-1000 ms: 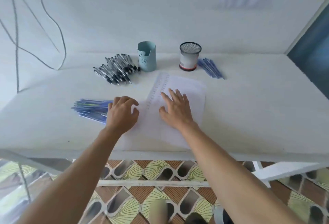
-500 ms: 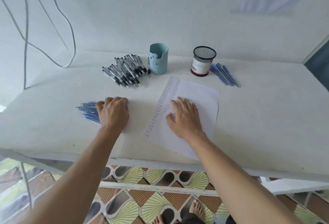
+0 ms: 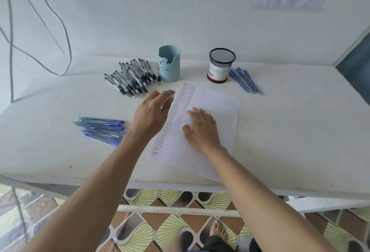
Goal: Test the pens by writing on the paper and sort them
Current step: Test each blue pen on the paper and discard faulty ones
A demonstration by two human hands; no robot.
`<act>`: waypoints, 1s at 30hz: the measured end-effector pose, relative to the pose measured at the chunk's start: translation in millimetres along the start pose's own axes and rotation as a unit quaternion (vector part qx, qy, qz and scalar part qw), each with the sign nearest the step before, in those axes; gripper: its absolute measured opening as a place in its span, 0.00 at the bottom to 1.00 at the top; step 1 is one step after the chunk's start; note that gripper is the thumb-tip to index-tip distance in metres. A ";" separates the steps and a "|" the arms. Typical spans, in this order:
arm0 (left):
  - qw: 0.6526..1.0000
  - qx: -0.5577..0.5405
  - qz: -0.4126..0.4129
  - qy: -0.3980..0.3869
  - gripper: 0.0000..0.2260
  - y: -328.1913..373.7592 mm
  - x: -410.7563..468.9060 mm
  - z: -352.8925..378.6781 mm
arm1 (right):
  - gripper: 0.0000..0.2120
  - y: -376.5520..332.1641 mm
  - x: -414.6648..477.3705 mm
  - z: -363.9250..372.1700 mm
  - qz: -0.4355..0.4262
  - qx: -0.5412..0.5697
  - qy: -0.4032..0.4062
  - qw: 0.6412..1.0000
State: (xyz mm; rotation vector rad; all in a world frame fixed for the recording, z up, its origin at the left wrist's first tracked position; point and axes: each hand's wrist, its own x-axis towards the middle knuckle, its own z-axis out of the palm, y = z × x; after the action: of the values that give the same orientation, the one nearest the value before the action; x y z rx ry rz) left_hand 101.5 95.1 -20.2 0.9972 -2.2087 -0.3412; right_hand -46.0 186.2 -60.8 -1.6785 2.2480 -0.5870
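Observation:
A white sheet of paper (image 3: 214,107) with two columns of small handwritten words lies on the white table (image 3: 290,131). My right hand (image 3: 201,127) rests flat on it, fingers spread, holding nothing. My left hand (image 3: 150,113) hovers blurred over the paper's left edge, fingers apart and empty. A pile of blue pens (image 3: 102,129) lies to its left. Many black-grip pens (image 3: 130,78) are heaped at the back, beside a light blue cup (image 3: 169,63). A black mesh cup (image 3: 221,65) stands further right with a few blue pens (image 3: 245,80) next to it.
Grey cables (image 3: 60,31) hang down the white wall at the left. The table's front edge runs just in front of my forearms, with patterned floor tiles and my bare foot (image 3: 218,231) below.
My left hand has left the blue pen pile and swung right and forward, empty, toward the paper's left edge. My right hand stays flat on the paper.

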 end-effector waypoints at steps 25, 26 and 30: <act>0.983 0.139 -0.076 -0.095 0.09 18.2 -14.8 55.6 | 0.27 50.4 15.7 -30.5 0.005 -0.045 0.040 0.998; 0.984 0.136 -0.066 -0.090 0.08 17.9 -14.5 53.6 | 0.28 48.9 17.5 -31.1 -0.002 -0.044 0.033 0.998; 0.991 0.099 -0.026 -0.090 0.08 24.9 -10.1 36.0 | 0.21 50.8 19.5 -25.5 -0.080 -0.058 0.053 0.994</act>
State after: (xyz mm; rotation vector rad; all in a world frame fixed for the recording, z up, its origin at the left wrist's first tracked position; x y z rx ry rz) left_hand 67.9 118.0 -39.4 1.1715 -2.4179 -0.2473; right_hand -106.0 184.0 -62.0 -1.9430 2.2738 -0.6057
